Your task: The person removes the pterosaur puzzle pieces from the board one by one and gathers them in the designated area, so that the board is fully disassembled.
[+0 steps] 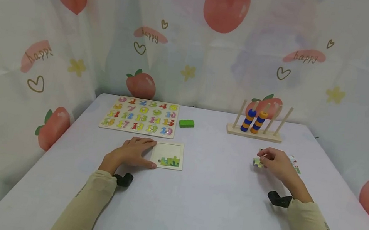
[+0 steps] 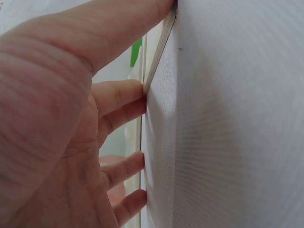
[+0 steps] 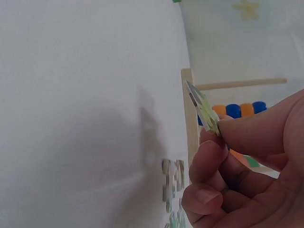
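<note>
A shallow puzzle tray lies on the table with joined green puzzle pieces in its lower part. My left hand rests against its left side, thumb at the lower edge and forefinger at the upper one; in the left wrist view the fingers are fairly straight along the edge. Between thumb and fingertips, my right hand pinches a light green puzzle piece, raised off the table and tilted. Below that hand lie more puzzle pieces, partly hidden by it.
A number board lies at the back left, a green block beside it. Toward the back right stands a wooden peg rack with blue and orange beads on two pegs. A printed cloth hangs behind the table.
</note>
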A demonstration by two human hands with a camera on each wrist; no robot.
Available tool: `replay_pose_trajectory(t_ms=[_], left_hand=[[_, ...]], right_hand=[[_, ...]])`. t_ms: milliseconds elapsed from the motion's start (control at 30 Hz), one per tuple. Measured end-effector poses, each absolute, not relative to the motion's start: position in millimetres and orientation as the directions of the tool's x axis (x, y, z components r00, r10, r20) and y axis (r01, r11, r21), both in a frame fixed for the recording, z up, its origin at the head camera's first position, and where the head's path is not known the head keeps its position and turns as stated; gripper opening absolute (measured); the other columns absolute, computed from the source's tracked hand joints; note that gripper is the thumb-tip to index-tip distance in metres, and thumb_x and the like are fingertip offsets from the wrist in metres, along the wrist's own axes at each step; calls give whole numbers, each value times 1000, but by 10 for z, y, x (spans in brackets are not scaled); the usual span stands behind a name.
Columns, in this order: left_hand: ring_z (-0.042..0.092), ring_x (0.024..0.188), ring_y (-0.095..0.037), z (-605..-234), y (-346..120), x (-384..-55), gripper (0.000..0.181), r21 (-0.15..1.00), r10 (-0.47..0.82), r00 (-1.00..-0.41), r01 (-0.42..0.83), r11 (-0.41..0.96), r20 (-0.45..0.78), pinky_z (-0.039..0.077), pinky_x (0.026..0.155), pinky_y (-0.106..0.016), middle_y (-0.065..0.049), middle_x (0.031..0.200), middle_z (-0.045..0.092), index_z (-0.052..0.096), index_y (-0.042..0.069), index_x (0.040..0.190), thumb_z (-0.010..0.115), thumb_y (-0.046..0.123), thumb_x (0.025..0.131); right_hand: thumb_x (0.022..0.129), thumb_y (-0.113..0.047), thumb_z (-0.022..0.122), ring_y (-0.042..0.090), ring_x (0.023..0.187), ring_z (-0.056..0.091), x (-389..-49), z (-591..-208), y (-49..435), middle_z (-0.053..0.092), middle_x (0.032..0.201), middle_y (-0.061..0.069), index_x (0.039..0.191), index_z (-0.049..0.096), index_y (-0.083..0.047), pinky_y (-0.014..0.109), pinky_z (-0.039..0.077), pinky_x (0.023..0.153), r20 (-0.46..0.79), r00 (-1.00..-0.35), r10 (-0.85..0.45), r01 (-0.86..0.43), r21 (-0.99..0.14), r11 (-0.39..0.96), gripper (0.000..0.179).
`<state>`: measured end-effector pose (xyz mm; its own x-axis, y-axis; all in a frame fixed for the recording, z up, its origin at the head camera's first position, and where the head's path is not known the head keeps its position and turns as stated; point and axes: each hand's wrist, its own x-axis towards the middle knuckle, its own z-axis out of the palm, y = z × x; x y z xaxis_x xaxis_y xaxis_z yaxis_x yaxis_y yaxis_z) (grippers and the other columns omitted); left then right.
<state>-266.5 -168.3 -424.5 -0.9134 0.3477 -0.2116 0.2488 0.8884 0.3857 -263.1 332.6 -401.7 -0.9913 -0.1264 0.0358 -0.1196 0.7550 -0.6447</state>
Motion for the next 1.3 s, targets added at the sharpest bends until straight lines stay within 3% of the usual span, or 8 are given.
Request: replay_pose_trajectory(t_ms=[300, 533, 867, 1000, 1300], left_hand=[[22, 156, -40, -4227, -1682, -2661, 97, 381, 338, -914, 238, 894, -223, 17, 127, -64, -8, 173, 32, 38, 17, 168, 80, 57, 91], [22, 156, -40, -4232, -1699, -2653, 97, 388, 337, -917, 236, 891, -214, 18, 126, -66, -8, 173, 32, 39, 17, 168, 81, 57, 90], [23, 156, -41, -4247, -1711, -2660, 98, 390, 340, -917, 242, 889, -208, 18, 126, -67, -8, 172, 33, 40, 18, 167, 81, 60, 89], [23, 156, -41, -4262, -1709, -2665, 98, 391, 344, -915, 243, 888, -213, 19, 126, -67, -8, 172, 33, 40, 18, 167, 80, 60, 89], [23, 155, -41, -4271, -1694, -2680, 98, 391, 353, -912, 252, 885, -211, 20, 126, -66, -8, 172, 33, 40, 18, 168, 80, 60, 89]], right_hand=[[105, -7, 64, 26, 86, 59, -2621, -4024, 3540, 70, 99, 18, 118, 64, 14, 30, 50, 68, -24, -998, -53, -26, -630, 776, 24], [105, -12, 65, 21, 79, 59, -2622, -4032, 3651, 66, 89, 8, 114, 64, 13, 29, 48, 65, -99, -995, -32, 39, -636, 771, 27], [102, -11, 67, 22, 75, 57, -2639, -4057, 3671, 63, 78, 4, 102, 70, 5, 34, 46, 67, -104, -994, -34, 30, -554, 832, 17], [100, -10, 68, 21, 73, 57, -2638, -4065, 3694, 63, 74, 2, 95, 71, 3, 35, 45, 67, -98, -991, -91, -27, -519, 855, 15], [102, -11, 69, 23, 78, 58, -2609, -4045, 3758, 65, 84, 5, 99, 69, 1, 36, 47, 68, -109, -979, -175, -98, -503, 859, 13]])
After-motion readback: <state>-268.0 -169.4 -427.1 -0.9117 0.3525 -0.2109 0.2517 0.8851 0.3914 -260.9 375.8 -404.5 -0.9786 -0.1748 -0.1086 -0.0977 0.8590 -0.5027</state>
